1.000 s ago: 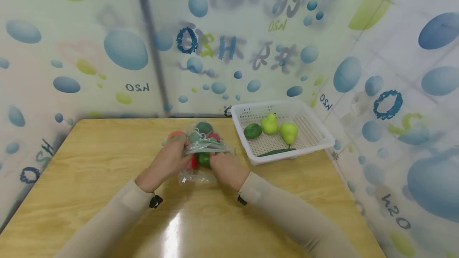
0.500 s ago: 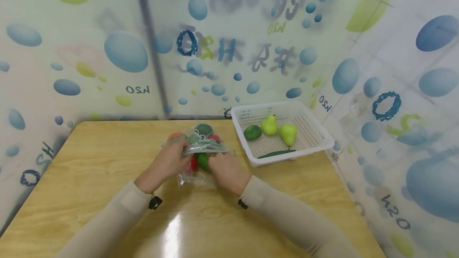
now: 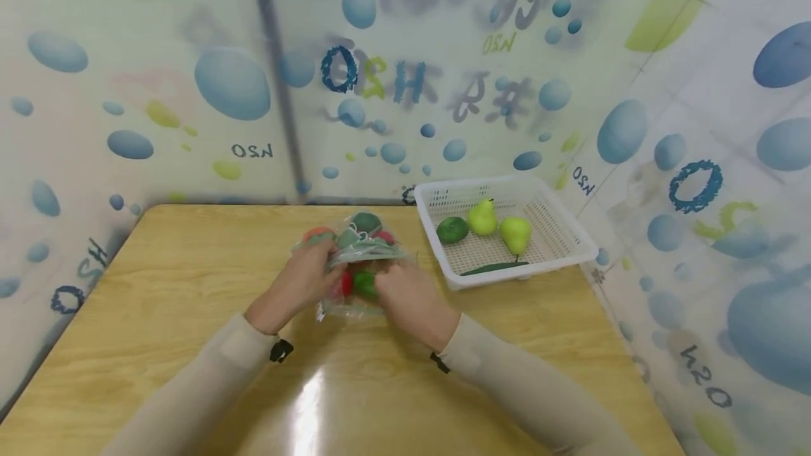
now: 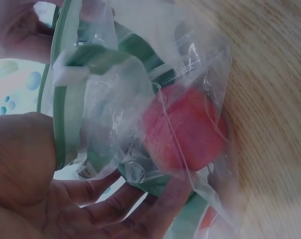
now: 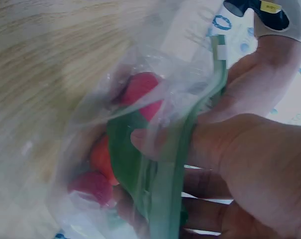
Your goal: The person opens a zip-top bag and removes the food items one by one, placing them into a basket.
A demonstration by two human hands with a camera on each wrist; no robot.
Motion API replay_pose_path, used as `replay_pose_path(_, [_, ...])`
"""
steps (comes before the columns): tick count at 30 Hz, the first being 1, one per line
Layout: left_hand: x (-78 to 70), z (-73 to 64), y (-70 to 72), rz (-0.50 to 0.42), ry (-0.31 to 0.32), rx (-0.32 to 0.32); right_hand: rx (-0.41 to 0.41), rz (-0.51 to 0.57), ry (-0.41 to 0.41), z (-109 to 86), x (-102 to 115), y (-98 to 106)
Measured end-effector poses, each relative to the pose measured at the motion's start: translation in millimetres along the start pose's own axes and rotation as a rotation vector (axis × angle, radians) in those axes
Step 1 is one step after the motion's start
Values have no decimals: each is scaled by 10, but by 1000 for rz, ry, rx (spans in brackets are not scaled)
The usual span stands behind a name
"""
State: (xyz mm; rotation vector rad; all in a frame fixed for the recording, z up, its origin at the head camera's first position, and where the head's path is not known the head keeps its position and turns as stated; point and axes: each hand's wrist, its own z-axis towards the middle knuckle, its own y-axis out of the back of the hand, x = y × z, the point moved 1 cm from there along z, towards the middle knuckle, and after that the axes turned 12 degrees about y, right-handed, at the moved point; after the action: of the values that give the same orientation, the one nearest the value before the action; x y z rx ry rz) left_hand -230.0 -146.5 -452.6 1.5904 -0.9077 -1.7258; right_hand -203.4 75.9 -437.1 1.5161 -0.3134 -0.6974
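Note:
A clear zip bag (image 3: 355, 312) with green sealing strips lies on the table, its mouth towards me. Red, orange and green fruits and vegetables show through it. My left hand (image 3: 298, 280) grips the bag's left side; in the left wrist view its fingers (image 4: 110, 209) lie under the plastic, close to a red round fruit (image 4: 185, 127). At the mouth's right side, my right hand (image 3: 415, 298) holds a smooth green vegetable (image 3: 365, 283) of unclear kind. In the right wrist view the thumb lies over this green vegetable (image 5: 128, 149), while the strip partly hides the other fingers.
To the bag's right stands a white perforated basket (image 3: 507, 276). Inside are two pears (image 3: 516, 232), a round dark-green item (image 3: 453, 230) and a long dark-green vegetable (image 3: 494, 268). A patterned wall rises behind the wooden table (image 3: 209, 266), another on the right.
My right hand has drawn slightly right and towards me, so more of the green vegetable shows in the bag's mouth. The left hand keeps its grip. The head view has shifted a little.

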Motion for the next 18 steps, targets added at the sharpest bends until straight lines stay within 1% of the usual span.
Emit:
replay_pose_path(4, [-2, 1, -9, 10, 32, 19, 23, 2, -24, -41, -11, 83])
replay_pose_path(7, [-7, 11, -18, 15, 46, 31, 14, 3, -46, -76, -39, 120])
replay_pose_path(14, [9, 16, -14, 4, 47, 32, -80, -48, -24, -176, -104, 195])
replay_pose_path(18, [2, 24, -16, 0, 58, 40, -124, -56, -17, -228, -144, 234])
